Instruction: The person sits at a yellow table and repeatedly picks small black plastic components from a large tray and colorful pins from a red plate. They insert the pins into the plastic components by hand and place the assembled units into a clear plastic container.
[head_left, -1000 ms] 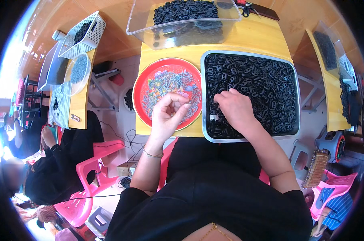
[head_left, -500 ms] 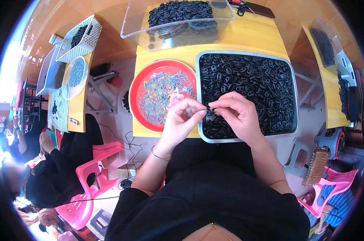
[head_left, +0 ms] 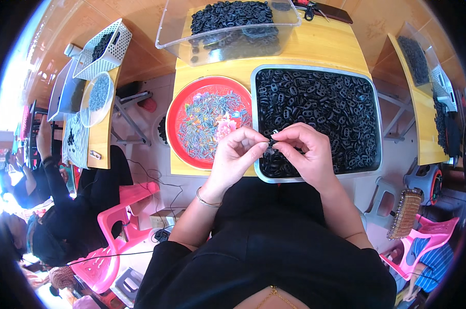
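My left hand [head_left: 235, 155] and my right hand [head_left: 308, 154] meet over the left edge of a metal tray [head_left: 315, 67]. Thumb and forefinger of each are pinched together on a small black plastic piece [head_left: 271, 142]. Fingertips cover most of it, and a tiny pale glint shows by the right fingers. Heaped in the tray are many black oval pieces [head_left: 320, 108] with two holes each. Beside my left hand stands a round red tray [head_left: 180, 103] with a floral bottom, strewn with thin silvery pieces [head_left: 204, 116], too small to make out exactly.
A clear plastic bin [head_left: 166, 41] of black pieces stands at the table's far side, with scissors [head_left: 309, 11] near it. To the left, a co-worker in black [head_left: 63, 226] sits by a side table holding a white basket [head_left: 109, 51]. Pink chairs [head_left: 109, 221] flank me.
My fingertips have shifted slightly around the small black piece, and a pale glint shows by the right ones. At left, the co-worker's arm has reached up toward the side table.
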Demonstrator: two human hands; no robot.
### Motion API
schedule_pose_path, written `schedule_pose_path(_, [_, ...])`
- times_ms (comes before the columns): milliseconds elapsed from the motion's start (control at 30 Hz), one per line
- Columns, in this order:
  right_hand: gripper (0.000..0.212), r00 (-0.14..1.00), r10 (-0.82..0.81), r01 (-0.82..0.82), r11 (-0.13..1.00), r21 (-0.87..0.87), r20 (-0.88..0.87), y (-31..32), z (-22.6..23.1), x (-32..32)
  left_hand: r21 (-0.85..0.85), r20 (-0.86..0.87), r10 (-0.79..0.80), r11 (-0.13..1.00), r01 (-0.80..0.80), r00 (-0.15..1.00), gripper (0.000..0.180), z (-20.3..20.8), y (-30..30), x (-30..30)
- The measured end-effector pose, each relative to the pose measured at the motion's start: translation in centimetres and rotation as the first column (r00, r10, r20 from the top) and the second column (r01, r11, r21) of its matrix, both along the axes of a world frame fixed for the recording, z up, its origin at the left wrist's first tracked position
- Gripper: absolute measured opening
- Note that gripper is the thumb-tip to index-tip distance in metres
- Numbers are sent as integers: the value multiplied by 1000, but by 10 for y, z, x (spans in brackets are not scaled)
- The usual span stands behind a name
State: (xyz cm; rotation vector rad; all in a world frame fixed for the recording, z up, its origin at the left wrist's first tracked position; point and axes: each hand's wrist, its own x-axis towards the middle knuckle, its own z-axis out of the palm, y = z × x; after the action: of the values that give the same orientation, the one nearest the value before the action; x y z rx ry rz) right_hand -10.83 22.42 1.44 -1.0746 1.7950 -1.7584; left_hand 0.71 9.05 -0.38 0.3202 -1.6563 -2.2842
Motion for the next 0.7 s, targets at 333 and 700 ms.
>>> schedule_pose_path(333, [14,992,8,-2,999,47,-123,-1,5,1,-297,-8,81,952,-79,997,5,-3,-2,0])
schedule_pose_path(700, [14,984,18,-17,1000,-6,177,4,-7,0,-112,23,63,992,-60,998,14,7,0,-1])
